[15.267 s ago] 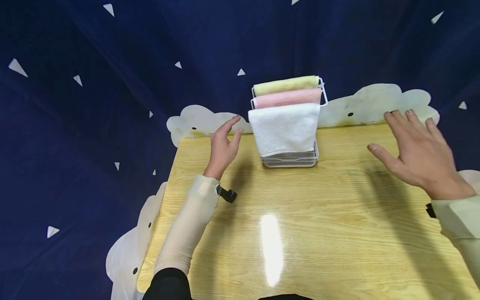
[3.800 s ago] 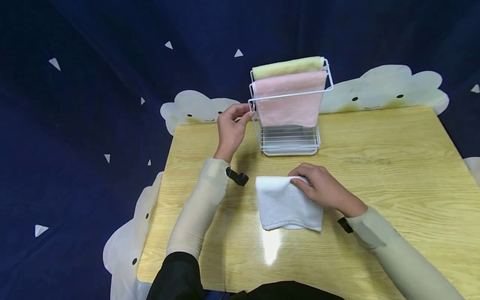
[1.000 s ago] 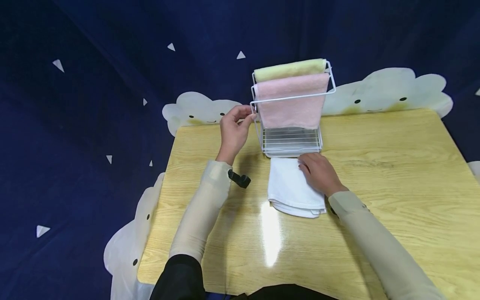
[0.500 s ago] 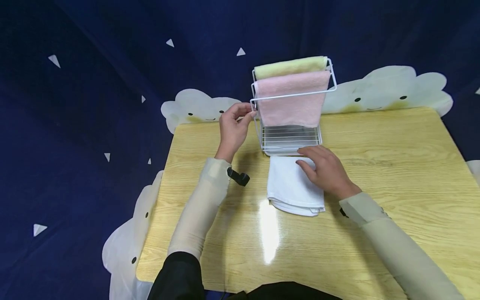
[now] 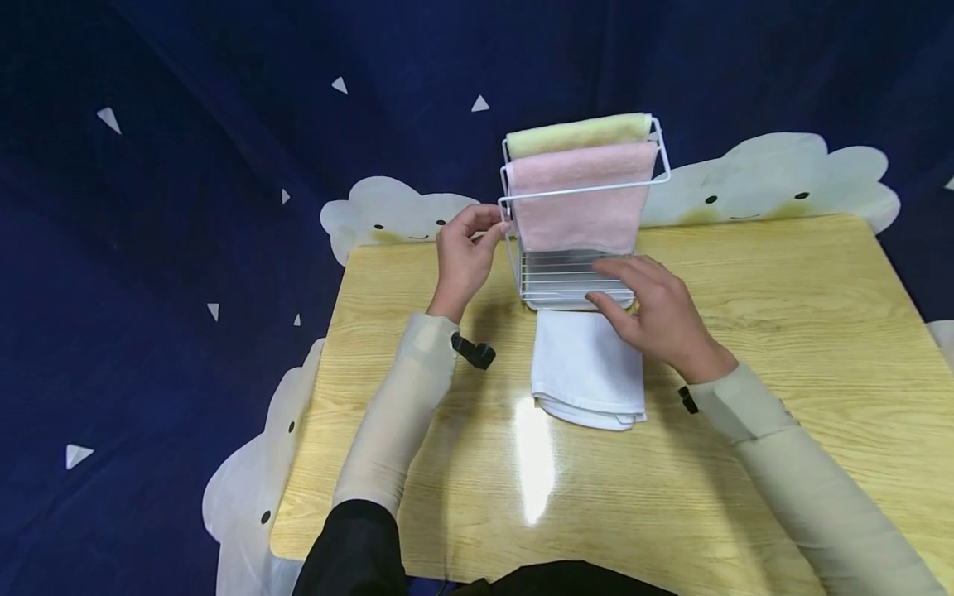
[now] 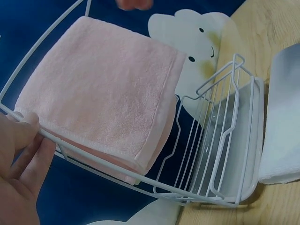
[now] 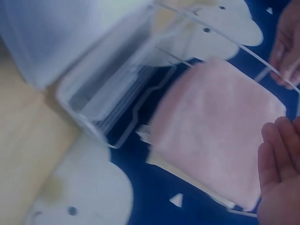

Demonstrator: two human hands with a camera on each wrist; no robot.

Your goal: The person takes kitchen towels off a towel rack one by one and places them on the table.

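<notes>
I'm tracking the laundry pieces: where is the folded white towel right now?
In the head view, the white towel lies flat on the table, directly in front of the wire rack, below the right hand.

Staged recording setup, not a lived-in room. A dark navy fabric backdrop (image 5: 224, 124) with small white triangles hangs behind and around a small yellow wood-grain table (image 5: 745, 331) with a glossy top catching an overhead light glare. Cream cloud-shaped cutouts with dot eyes and smiles (image 5: 768, 178) edge the table at the back and left. The only household prop is a white wire towel rack (image 5: 577, 277) on a tray, carrying a pink towel (image 5: 577, 199) and a yellow towel (image 5: 577, 132), with a folded white towel (image 5: 585, 377) lying in front. No walls, furniture or appliances visible.
</notes>
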